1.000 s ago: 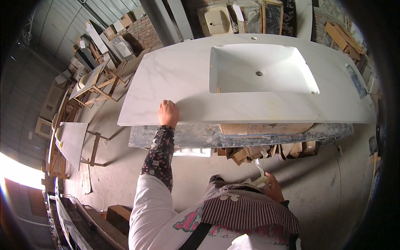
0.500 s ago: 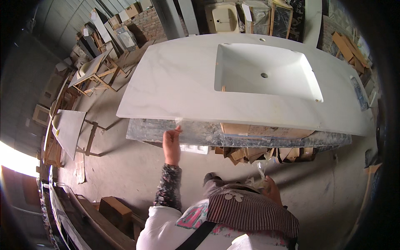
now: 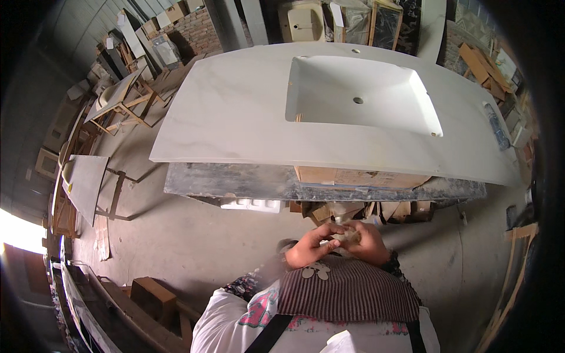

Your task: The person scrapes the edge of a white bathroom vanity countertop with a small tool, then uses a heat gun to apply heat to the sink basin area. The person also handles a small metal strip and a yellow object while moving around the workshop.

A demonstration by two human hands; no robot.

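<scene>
Close in front of my striped apron (image 3: 347,294), my two hands are together. Both sets of fingers close on a small piece of crumpled, see-through plastic (image 3: 350,236), partly hidden by the fingers. My left hand (image 3: 309,247) pinches it from one side, while my right hand (image 3: 371,242) curls round it from the other. Beyond them lies a white, faintly veined countertop (image 3: 229,112) with a rectangular sunken basin (image 3: 323,88). Neither hand touches the countertop.
Under the countertop are a cardboard box (image 3: 359,177) and a dusty dark board (image 3: 229,181). A white foam piece (image 3: 252,205) and folded cardboard (image 3: 394,212) sit lower down. A clear bottle (image 3: 497,126) lies on the countertop's right end. Slabs on wooden stands (image 3: 87,182) occupy the left.
My left hand has come away from the countertop's front edge, back toward my body. My right hand has risen to meet it, and both now hold the clear plastic. The view has shifted slightly.
</scene>
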